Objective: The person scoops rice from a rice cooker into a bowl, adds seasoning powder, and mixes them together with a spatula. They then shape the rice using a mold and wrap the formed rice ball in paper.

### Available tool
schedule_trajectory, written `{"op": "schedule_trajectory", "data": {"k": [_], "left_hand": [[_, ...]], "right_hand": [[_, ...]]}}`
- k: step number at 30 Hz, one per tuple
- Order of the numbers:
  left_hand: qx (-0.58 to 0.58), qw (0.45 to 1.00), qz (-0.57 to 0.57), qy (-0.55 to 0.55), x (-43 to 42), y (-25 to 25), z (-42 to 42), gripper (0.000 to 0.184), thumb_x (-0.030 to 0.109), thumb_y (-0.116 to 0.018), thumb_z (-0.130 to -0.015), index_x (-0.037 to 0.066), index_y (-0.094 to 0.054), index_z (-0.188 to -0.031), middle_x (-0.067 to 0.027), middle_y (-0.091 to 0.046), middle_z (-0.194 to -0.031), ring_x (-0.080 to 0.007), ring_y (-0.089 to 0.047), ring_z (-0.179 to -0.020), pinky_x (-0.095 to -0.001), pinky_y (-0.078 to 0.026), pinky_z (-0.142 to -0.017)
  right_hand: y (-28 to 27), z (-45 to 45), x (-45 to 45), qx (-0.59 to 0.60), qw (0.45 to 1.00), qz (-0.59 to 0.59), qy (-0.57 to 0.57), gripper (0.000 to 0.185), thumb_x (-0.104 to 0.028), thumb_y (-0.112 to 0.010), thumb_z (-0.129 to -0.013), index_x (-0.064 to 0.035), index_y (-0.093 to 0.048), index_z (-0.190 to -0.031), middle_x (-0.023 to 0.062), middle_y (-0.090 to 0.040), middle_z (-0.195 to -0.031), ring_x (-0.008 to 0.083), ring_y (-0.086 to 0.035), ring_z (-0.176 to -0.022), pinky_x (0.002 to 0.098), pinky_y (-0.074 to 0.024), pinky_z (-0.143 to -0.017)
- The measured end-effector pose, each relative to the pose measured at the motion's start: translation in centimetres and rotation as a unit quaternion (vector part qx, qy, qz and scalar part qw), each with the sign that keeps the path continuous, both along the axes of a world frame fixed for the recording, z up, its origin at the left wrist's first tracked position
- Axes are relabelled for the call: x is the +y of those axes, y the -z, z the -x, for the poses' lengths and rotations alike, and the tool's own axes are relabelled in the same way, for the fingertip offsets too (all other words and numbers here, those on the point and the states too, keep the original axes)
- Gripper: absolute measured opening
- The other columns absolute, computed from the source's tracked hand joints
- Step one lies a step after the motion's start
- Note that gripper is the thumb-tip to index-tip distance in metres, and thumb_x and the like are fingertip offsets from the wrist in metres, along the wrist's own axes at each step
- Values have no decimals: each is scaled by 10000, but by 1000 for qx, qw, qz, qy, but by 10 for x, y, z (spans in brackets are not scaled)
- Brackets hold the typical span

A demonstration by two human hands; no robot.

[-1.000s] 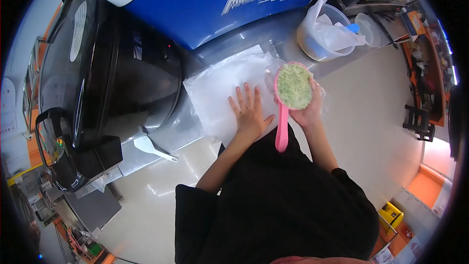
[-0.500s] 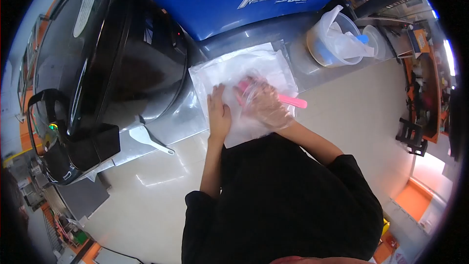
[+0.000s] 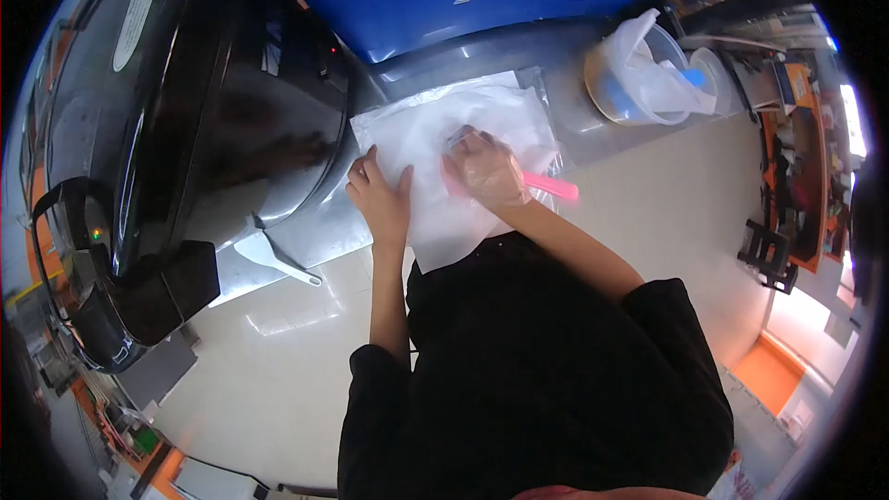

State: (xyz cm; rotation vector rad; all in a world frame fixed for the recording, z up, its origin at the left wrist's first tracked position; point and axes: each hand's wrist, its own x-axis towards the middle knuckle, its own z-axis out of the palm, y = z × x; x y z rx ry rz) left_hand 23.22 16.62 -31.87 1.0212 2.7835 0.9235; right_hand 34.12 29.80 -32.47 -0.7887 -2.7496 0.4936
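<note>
A stack of white, translucent plastic sheets or bags [image 3: 444, 241] lies on the metal counter in front of me. My left hand [image 3: 381, 199] rests on its left edge, thumb and fingers apart, holding nothing. Clear thin plastic, like a disposable glove, covers my right hand [image 3: 486, 169], which is over the middle of the stack with its fingers curled. Under and in that hand is a pink utensil [image 3: 553, 187], its long handle sticking out to the right past the wrist. The palm hides most of its other end, so its exact kind cannot be made out.
A big black rice-cooker-like appliance [image 3: 250, 120] stands left, with a white rice paddle [image 3: 276, 259] by its base. Behind the stack is a blue cooler box [image 3: 398, 0]. A clear plastic tub [image 3: 602, 97] with white cloth or paper stands right. The counter's front edge is close to me.
My left hand has shifted left and its fingers have spread. My right hand has moved slightly up and left, its fingers more curled, with the pink utensil still under it.
</note>
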Motion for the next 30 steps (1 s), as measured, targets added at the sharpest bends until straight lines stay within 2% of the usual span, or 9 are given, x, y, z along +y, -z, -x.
{"op": "schedule_trajectory", "data": {"k": [5,11,14,16,17,19,21,25,30], "left_hand": [[177,983,-4,52,15,18,21,433,190,-665,-689,73,-489,-1068,-139,-511,-893,-319,-464,-798,-381,-381,-719],[5,992,-126,-20,41,25,30,278,293,-565,-792,25,-524,-854,-147,-522,-567,-350,-520,-514,-406,-411,-516],[-69,997,-13,-8,39,17,37,386,384,-499,-822,0,-535,-837,-164,-568,-641,-355,-570,-644,-431,-416,-570],[-66,996,49,26,28,24,47,443,430,-502,-803,-9,-548,-838,-172,-574,-651,-351,-575,-666,-433,-418,-586],[-65,994,78,41,22,28,52,471,452,-504,-794,-14,-555,-838,-176,-576,-656,-349,-577,-677,-434,-419,-594],[-187,963,170,96,3,-2,53,520,499,-503,-771,-18,-564,-789,-170,-574,-649,-329,-580,-671,-420,-418,-596],[-296,912,244,143,-20,-20,47,539,513,-522,-751,-23,-563,-731,-158,-560,-628,-297,-569,-637,-386,-414,-589],[-294,890,250,241,-56,-25,28,429,398,-557,-772,-24,-553,-697,-97,-528,-567,-211,-521,-550,-323,-400,-555],[-528,839,-46,120,-85,-16,2,150,165,-522,-788,18,-521,-757,-30,-535,-680,-129,-513,-675,-275,-393,-632]], "right_hand": [[-51,-21,20,-57,989,107,-91,229,-256,-557,-748,-39,-574,-819,125,-525,-947,242,-534,-839,299,-444,-732],[0,-32,29,89,927,365,9,267,-259,-525,-795,-72,-590,-974,113,-511,-1046,229,-514,-950,326,-416,-803],[-50,-28,35,131,966,215,-58,267,-216,-524,-787,-75,-563,-1010,115,-515,-1025,231,-505,-961,339,-417,-797],[-85,-22,49,29,967,248,55,372,-232,-580,-727,-61,-513,-1051,132,-503,-1038,247,-489,-976,341,-415,-818],[-74,-24,69,-42,992,-120,21,366,-223,-576,-716,-70,-526,-1045,126,-508,-1045,256,-486,-980,353,-410,-829],[-67,-42,107,25,969,-245,13,318,-204,-589,-707,-67,-566,-993,131,-524,-1038,280,-496,-969,375,-408,-825],[-72,-52,117,113,992,-39,47,271,-186,-606,-702,-55,-595,-938,149,-536,-1020,294,-507,-958,393,-403,-812],[-37,-62,142,89,979,-171,71,257,-172,-606,-655,-78,-603,-893,129,-547,-1000,283,-473,-1012,389,-390,-838],[-89,-56,135,-88,983,-161,5,245,-166,-597,-663,-82,-605,-894,127,-563,-946,259,-491,-1002,358,-415,-819]]}}
